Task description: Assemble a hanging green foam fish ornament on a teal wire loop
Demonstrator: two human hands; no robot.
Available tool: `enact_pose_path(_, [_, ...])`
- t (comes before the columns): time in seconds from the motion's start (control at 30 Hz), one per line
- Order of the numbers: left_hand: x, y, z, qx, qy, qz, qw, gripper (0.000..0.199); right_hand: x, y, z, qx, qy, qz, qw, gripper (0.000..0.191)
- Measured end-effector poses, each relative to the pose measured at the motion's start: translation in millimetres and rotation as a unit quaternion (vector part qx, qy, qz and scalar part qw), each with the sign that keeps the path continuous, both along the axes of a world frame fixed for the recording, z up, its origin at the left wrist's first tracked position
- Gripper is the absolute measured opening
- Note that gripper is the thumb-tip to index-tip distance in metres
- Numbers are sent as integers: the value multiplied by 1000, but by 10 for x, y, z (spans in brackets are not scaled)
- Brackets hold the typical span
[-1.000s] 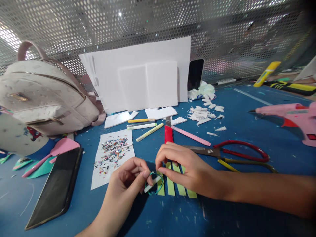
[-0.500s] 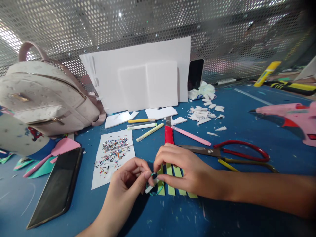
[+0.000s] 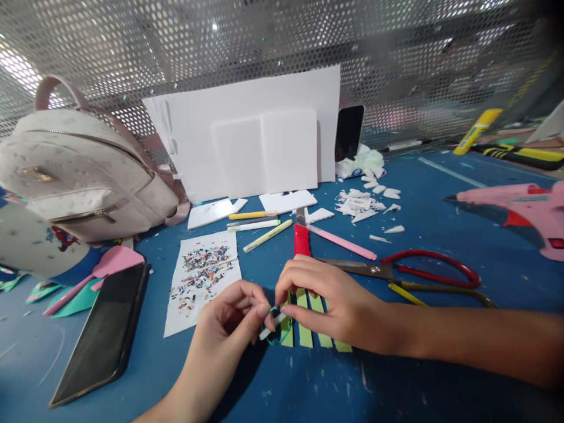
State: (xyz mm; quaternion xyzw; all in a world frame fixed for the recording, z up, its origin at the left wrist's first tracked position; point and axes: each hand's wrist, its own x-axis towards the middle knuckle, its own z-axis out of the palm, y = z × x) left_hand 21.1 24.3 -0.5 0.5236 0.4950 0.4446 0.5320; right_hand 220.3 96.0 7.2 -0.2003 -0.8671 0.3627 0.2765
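Observation:
Over the near middle of the table, my left hand (image 3: 229, 323) is closed in a pinch on a thin teal loop (image 3: 275, 341). A small white strip (image 3: 264, 333) lies across the loop, partly hidden by the fingertips. My right hand (image 3: 330, 308) is closed too, thumb and forefinger pinching the loop's upper right side. Several pale green paper strips (image 3: 305, 333) lie side by side beneath my right hand. Just beyond it is a red-handled cutter (image 3: 302, 239) with its blade pointing away. The scissors (image 3: 374, 270), with red and brownish handles, rest beside my right wrist.
White paper with tiny colourful bits (image 3: 176, 311) and a dark phone (image 3: 99, 341) lie left. Pens (image 3: 268, 236), white scraps (image 3: 359, 204) and a propped white board (image 3: 242, 100) are beyond. A backpack (image 3: 83, 158) stands left, a pink glue gun (image 3: 524, 202) right.
The teal loop and white strip have tilted slightly between the fingertips. Both hands keep nearly the same place and grip.

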Motion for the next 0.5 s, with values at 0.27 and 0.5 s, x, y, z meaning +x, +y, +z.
enact_pose_path(0.27, [-6,-6,31,9,9,16,1000,20,45,-68,55,-103,44,-36,993,19])
enact_pose_path(0.5, [3,-25,53,26,24,26,999,20,62,-43,140,-184,122,-60,973,19])
